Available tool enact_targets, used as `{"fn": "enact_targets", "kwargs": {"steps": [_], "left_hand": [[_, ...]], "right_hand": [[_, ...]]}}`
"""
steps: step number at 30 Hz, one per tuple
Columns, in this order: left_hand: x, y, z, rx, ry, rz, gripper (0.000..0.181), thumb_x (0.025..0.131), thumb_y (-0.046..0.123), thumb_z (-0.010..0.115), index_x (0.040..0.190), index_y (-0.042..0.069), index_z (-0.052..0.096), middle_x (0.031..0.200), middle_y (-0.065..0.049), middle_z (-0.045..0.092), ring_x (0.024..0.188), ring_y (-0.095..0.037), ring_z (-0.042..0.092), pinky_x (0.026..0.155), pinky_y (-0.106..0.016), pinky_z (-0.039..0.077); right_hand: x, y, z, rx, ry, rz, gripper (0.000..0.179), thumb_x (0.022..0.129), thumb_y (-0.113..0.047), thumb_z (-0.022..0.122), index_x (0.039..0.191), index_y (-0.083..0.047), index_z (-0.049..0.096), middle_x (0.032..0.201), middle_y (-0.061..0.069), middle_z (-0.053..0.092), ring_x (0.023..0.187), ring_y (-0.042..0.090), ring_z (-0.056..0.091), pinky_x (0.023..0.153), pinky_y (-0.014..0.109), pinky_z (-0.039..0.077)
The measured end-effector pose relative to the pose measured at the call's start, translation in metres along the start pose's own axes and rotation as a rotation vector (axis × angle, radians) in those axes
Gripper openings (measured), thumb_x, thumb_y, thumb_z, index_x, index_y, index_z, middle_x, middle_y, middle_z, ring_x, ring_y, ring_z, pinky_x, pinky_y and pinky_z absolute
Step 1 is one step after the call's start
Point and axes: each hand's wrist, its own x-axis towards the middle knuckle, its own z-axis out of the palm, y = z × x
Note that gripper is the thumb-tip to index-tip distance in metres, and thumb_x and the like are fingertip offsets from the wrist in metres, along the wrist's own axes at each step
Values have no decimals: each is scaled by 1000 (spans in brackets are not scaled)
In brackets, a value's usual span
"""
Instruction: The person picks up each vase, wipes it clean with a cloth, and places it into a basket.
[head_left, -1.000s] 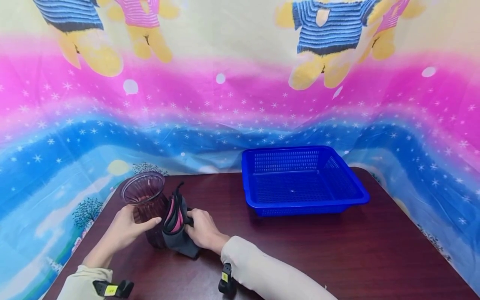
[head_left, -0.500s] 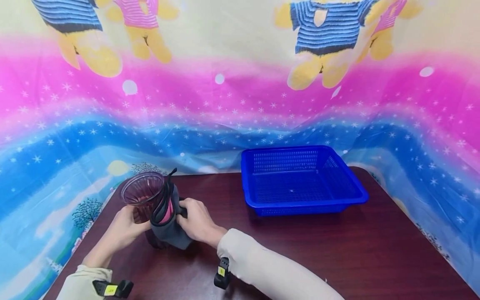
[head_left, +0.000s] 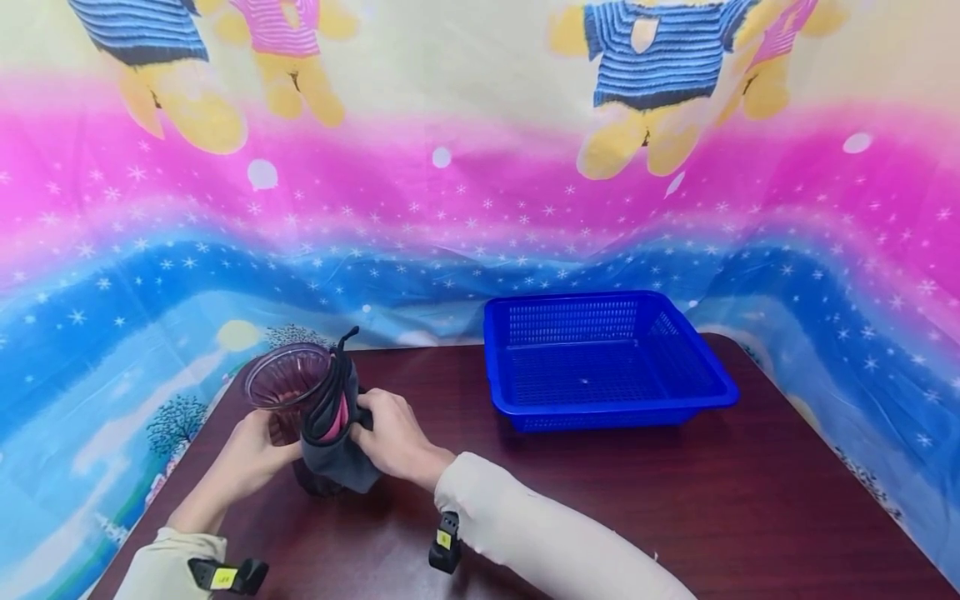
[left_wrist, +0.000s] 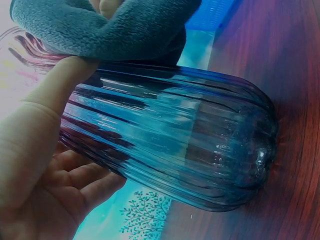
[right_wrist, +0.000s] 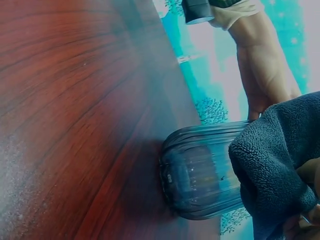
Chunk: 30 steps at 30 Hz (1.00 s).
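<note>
A clear purple-tinted ribbed glass vase [head_left: 288, 373] with a flared rim stands upright at the table's left. My left hand [head_left: 243, 458] grips it around the upper body, thumb on the near side; in the left wrist view the fingers reach behind the glass [left_wrist: 175, 135]. My right hand [head_left: 397, 437] holds a bunched grey cloth [head_left: 341, 461] with dark edging and a pink patch. That cloth lies against the vase's right side, just below the rim. In the right wrist view the fuzzy cloth [right_wrist: 272, 165] hides the vase's upper part and most of the right hand.
A blue plastic basket [head_left: 615, 411] with perforated walls stands at the back right of the dark red wooden table [head_left: 637, 517]. A printed curtain [head_left: 450, 200] hangs right behind the table and along both sides.
My right hand has moved the cloth left and slightly up, from beside the vase onto its right side near the rim. The left hand and vase have stayed put.
</note>
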Motion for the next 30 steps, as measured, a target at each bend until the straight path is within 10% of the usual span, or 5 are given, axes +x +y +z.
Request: {"fn": "enact_targets", "kwargs": {"steps": [30], "left_hand": [[1,8,-1,51,-38,-84,56,87,33,79,129,0,60,114,-23,73,105,-36,71,81,-36,55]], "right_hand": [[-18,33,27,-72,-49,72,19,86,-10,72,104,-10,76,94,2,74,93,11,68,78,20,52]]}}
